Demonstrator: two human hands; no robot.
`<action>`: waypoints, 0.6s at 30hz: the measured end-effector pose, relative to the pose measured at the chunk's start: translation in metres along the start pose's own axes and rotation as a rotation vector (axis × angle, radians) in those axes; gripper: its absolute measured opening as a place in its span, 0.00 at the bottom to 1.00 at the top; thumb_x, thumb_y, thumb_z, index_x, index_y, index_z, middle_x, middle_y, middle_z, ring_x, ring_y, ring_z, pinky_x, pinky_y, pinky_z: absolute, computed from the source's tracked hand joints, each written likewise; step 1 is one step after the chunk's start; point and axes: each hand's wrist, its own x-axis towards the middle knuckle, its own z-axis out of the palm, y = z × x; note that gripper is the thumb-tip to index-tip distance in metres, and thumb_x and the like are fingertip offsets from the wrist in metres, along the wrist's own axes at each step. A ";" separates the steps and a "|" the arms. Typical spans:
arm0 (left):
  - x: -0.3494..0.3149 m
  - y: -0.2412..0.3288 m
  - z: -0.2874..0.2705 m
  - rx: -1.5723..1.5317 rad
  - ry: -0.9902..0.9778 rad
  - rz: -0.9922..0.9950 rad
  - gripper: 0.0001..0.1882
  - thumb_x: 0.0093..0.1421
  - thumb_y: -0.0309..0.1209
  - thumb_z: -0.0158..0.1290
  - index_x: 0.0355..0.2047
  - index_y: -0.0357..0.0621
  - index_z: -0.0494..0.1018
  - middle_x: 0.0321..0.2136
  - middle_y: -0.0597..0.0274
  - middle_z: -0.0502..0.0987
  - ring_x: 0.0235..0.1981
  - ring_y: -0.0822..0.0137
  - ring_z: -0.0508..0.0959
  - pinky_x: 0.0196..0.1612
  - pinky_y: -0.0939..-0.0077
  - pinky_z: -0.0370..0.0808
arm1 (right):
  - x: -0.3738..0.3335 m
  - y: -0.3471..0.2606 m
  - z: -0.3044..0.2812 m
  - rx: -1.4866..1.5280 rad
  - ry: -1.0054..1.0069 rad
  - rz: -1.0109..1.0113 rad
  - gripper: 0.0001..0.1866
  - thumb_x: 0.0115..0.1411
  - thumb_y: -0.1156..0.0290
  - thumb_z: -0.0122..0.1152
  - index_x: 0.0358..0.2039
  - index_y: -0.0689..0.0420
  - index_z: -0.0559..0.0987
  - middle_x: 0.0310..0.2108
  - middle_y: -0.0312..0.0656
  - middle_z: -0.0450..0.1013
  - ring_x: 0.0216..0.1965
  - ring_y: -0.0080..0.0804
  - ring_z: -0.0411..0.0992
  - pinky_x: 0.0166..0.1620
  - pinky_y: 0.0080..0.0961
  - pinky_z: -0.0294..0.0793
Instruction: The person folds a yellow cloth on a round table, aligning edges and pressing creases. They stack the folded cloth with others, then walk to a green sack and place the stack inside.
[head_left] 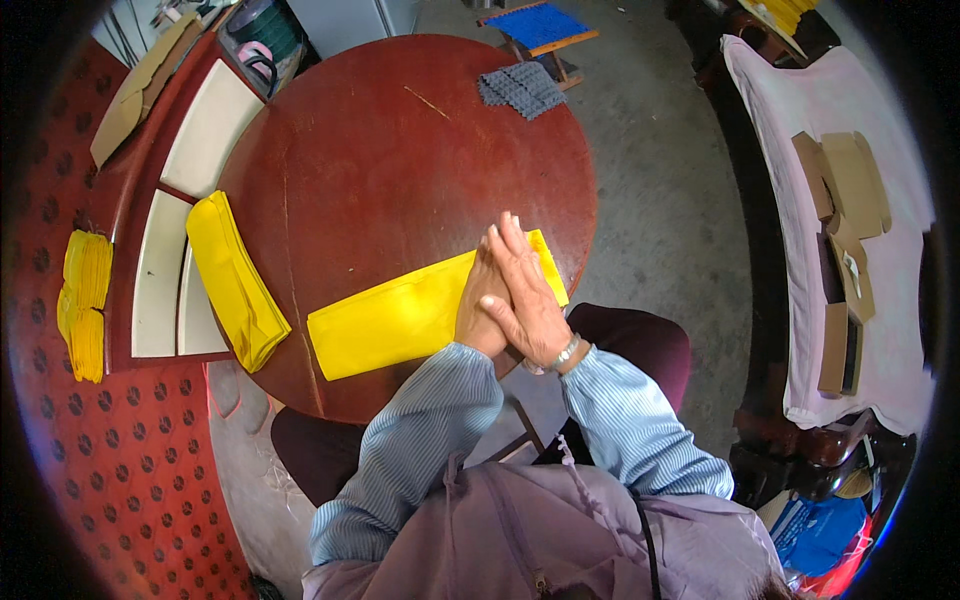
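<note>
A folded yellow fabric piece [385,320] lies slantwise on the round red-brown table [370,140], close to its near edge. Over its right end my hands meet, one palm laid against the other. My left hand [481,310] is partly covered, its fingers stretched out beneath the other hand. My right hand [532,300] rests across it with straight fingers and the thumb apart; a bracelet circles that wrist. Neither hand grips anything. Whether they press on the fabric or hover just above it, I cannot tell. More folded yellow fabric [232,280] lies at the table's left edge.
A grey knitted cloth [522,90] hangs at the table's far right edge beside a blue folding stool [535,25]. Stacked yellow pieces [84,305] lie on the left. Opened cardboard boxes [845,230] sit on a pale-covered seat [775,110] at right.
</note>
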 end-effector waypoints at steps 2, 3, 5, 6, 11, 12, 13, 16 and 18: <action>0.001 0.004 -0.002 -0.172 0.008 -0.181 0.39 0.76 0.42 0.49 0.80 0.43 0.46 0.80 0.45 0.49 0.79 0.46 0.53 0.80 0.58 0.54 | 0.004 0.014 0.003 0.072 -0.028 0.044 0.45 0.73 0.48 0.56 0.80 0.58 0.52 0.81 0.58 0.45 0.82 0.54 0.44 0.81 0.44 0.44; 0.003 0.005 -0.004 -0.168 -0.020 -0.222 0.41 0.77 0.42 0.50 0.80 0.44 0.42 0.79 0.41 0.50 0.79 0.43 0.54 0.79 0.58 0.57 | 0.004 0.020 0.002 0.041 -0.045 0.029 0.45 0.73 0.48 0.57 0.80 0.58 0.53 0.81 0.59 0.45 0.82 0.54 0.45 0.81 0.43 0.44; 0.006 0.006 -0.008 -0.224 0.024 -0.166 0.42 0.76 0.40 0.51 0.80 0.43 0.42 0.79 0.40 0.50 0.78 0.42 0.55 0.79 0.57 0.58 | 0.004 0.033 -0.003 -0.011 -0.037 -0.056 0.43 0.74 0.49 0.55 0.80 0.59 0.53 0.80 0.58 0.48 0.81 0.52 0.46 0.81 0.44 0.45; 0.007 0.006 -0.010 -0.256 0.047 -0.143 0.42 0.76 0.39 0.51 0.80 0.43 0.42 0.79 0.40 0.50 0.78 0.42 0.56 0.79 0.57 0.58 | 0.005 0.039 -0.005 -0.052 -0.057 -0.038 0.42 0.75 0.50 0.54 0.80 0.59 0.54 0.80 0.57 0.49 0.81 0.50 0.47 0.81 0.45 0.46; 0.005 0.006 -0.019 -0.333 0.045 -0.109 0.43 0.66 0.11 0.41 0.80 0.39 0.42 0.79 0.39 0.50 0.79 0.43 0.54 0.80 0.57 0.54 | 0.009 0.056 -0.005 -0.420 -0.171 -0.006 0.39 0.77 0.48 0.48 0.79 0.58 0.57 0.81 0.50 0.50 0.82 0.43 0.45 0.81 0.45 0.43; 0.003 0.005 -0.023 -0.354 0.050 -0.067 0.43 0.66 0.12 0.42 0.80 0.39 0.43 0.79 0.40 0.49 0.80 0.43 0.52 0.80 0.57 0.52 | 0.010 0.056 -0.002 -0.509 -0.222 0.011 0.40 0.77 0.46 0.47 0.79 0.58 0.57 0.81 0.50 0.50 0.82 0.42 0.44 0.81 0.44 0.42; -0.003 0.005 -0.028 -0.299 0.022 -0.100 0.41 0.67 0.14 0.45 0.79 0.38 0.46 0.79 0.41 0.51 0.80 0.43 0.52 0.81 0.55 0.51 | 0.010 0.055 0.000 -0.533 -0.224 0.020 0.41 0.77 0.43 0.45 0.79 0.58 0.56 0.81 0.49 0.49 0.83 0.40 0.42 0.82 0.43 0.39; -0.029 -0.009 -0.055 0.071 0.020 -0.054 0.38 0.69 0.23 0.52 0.78 0.37 0.52 0.77 0.43 0.56 0.80 0.45 0.52 0.81 0.50 0.49 | 0.011 0.052 0.003 -0.632 -0.250 0.037 0.43 0.77 0.41 0.44 0.80 0.58 0.54 0.82 0.48 0.47 0.83 0.39 0.41 0.82 0.43 0.38; -0.054 -0.026 -0.081 0.335 0.047 -0.043 0.39 0.69 0.33 0.59 0.76 0.37 0.58 0.75 0.44 0.62 0.80 0.49 0.53 0.81 0.45 0.45 | 0.012 0.050 0.002 -0.667 -0.270 0.044 0.43 0.77 0.41 0.43 0.80 0.58 0.53 0.82 0.47 0.46 0.83 0.39 0.40 0.82 0.43 0.37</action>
